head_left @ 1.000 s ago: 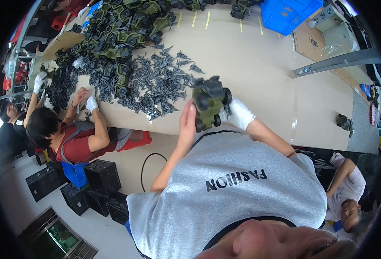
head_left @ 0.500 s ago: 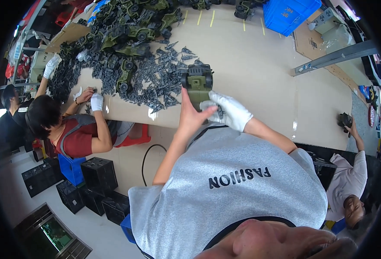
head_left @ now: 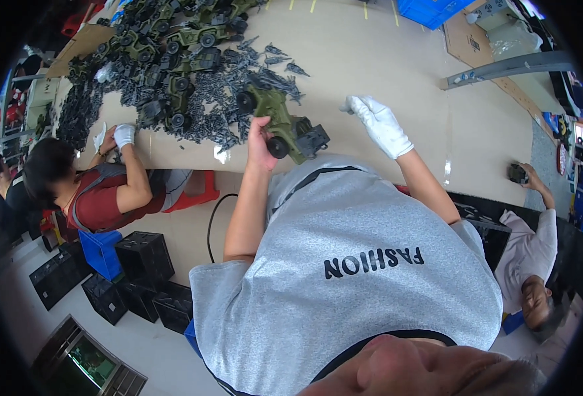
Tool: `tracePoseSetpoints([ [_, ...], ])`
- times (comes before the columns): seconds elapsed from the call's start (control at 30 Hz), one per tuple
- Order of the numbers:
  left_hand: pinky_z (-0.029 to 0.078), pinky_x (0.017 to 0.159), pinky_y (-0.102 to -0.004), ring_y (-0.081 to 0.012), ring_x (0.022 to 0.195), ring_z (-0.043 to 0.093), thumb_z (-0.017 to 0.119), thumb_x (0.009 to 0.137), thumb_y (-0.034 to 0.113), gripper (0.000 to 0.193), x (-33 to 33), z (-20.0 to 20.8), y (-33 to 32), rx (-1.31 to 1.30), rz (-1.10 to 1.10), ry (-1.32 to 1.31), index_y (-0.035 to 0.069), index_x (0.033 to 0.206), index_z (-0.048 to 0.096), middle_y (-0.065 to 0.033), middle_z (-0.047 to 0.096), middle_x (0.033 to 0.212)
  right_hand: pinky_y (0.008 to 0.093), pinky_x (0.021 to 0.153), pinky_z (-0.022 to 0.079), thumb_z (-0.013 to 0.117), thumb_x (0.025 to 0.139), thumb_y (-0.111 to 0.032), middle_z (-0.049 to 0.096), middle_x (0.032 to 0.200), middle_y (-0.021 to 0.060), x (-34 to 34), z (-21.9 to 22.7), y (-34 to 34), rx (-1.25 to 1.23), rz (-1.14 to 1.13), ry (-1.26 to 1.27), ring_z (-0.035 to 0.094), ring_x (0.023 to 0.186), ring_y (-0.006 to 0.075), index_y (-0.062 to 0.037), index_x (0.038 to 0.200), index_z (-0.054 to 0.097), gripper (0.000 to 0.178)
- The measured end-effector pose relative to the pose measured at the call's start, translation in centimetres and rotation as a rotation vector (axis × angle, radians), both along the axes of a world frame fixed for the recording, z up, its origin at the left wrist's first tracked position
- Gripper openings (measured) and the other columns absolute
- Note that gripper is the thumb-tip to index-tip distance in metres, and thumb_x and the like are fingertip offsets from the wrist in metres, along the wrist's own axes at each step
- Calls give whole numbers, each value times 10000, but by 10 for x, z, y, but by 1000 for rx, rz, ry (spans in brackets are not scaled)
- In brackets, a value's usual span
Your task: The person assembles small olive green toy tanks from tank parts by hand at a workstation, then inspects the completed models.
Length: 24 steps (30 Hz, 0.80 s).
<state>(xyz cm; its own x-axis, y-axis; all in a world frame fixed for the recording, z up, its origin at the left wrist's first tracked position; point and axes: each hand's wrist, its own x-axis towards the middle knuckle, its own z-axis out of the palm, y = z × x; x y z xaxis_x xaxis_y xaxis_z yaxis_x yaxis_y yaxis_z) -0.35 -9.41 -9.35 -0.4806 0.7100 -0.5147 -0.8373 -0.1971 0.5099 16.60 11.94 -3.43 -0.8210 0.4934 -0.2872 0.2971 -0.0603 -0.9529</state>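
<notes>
Okay, bare left hand (head_left: 260, 146) just left of centre grips a green-and-black toy vehicle (head_left: 279, 113), slanted, dark end toward lower right, over the table (head_left: 384, 72) near its edge. Gloved right hand (head_left: 378, 125), right of it and apart from the vehicle, fingers partly bent; can't tell if anything small is pinched. Small grey parts (head_left: 209, 99) spread left of the held vehicle; heaped toy vehicles (head_left: 196, 38) upper left; blue crate (head_left: 430, 10) at top right.
</notes>
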Motion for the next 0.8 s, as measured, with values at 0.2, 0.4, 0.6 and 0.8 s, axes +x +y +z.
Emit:
tracePoseSetpoints([
  [0.2,497,966,-439,-312,1083,630,448,909,326,490,26,34,13,101,27,34,-8,1254,543,-207,653,1136,305,736,497,531,975,-539,614,800,31,-8,43,-21,-510,-147,-119,624,770,171,-50,1066,644,511],
  [0.4,504,950,-417,-294,1083,629,441,913,334,491,30,34,16,116,-23,11,3,1262,541,-193,646,1162,306,678,460,472,986,-571,564,715,27,-6,41,-30,-361,-152,-97,596,744,156,-82,826,607,532],
  [0.6,511,913,-389,-263,1038,638,446,909,327,482,34,38,18,67,-35,-25,2,1251,548,-167,657,1140,330,779,428,358,1006,-601,507,665,51,-11,42,-42,-245,-95,19,576,821,202,-85,654,501,642],
  [0.8,519,888,-372,-240,1007,644,452,908,306,455,31,44,18,32,-34,19,-6,1220,565,-148,667,1111,342,813,423,320,1041,-537,454,616,42,-15,43,-48,-195,-80,3,558,817,215,-74,614,455,644],
])
